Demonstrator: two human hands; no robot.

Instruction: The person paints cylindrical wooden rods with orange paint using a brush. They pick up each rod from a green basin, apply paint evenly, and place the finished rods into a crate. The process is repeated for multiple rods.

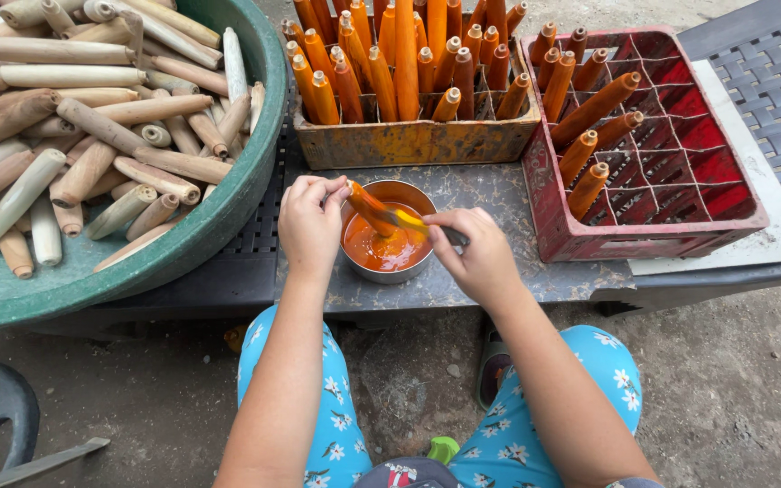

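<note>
At upper centre a worn orange-stained crate (413, 140) stands packed with upright orange-coated sticks, a red gridded crate (653, 226) to its right holds a few more, and a green basin (228, 208) at upper left is heaped with bare wooden sticks. Both forearms reach up from the bottom edge to a metal bowl of orange stain (389, 246) at centre. The left hand (311, 221) pinches a wet orange stick (368, 206) tilted over the bowl, while the right hand (474, 248) is closed around a brush (409, 220) whose tip touches it.

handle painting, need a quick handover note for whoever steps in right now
Left hand holds a wooden handle tilted over the small bowl of orange stain. Right hand grips a brush on it.
Done: orange handles fill the yellowed crate; some stand in the red crate.
Left: many bare handles in the green basin; most red crate cells stand open.
</note>
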